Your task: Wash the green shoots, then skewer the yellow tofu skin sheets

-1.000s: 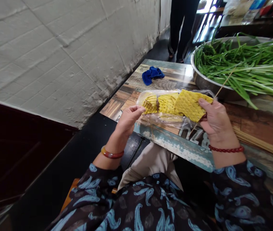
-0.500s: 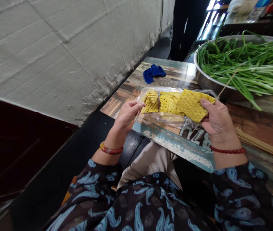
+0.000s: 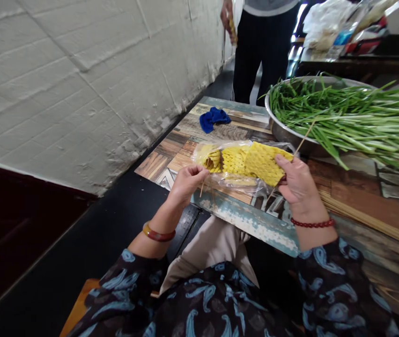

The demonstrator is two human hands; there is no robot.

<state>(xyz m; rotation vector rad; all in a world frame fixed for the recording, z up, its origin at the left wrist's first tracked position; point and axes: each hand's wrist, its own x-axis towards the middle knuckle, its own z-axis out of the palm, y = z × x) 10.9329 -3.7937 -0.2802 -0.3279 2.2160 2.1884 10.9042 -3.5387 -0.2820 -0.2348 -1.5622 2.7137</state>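
My right hand (image 3: 296, 180) grips a yellow, dimpled sheet of food (image 3: 264, 161) between thumb and fingers. A thin wooden skewer (image 3: 304, 138) sticks up past that hand, and a stick end shows below the sheet. My left hand (image 3: 188, 183) is pinched closed around another thin skewer (image 3: 202, 188), near the left end of a clear plastic bag (image 3: 252, 186). More yellow dimpled pieces (image 3: 232, 158) lie on the bag, the leftmost one curled. I cannot tell whether the skewer on the left touches it.
A metal basin (image 3: 282, 128) heaped with long green stalks (image 3: 361, 114) stands at the right. A blue cloth (image 3: 214, 119) lies farther back on the wood-patterned table (image 3: 171, 157). Loose skewers (image 3: 371, 217) lie at right. Another person (image 3: 264, 42) stands beyond the table.
The view has tilted up and swung right, bringing the other person's waist and hand into sight. Both my hands keep their grips. The leftmost yellow piece now looks more curled.
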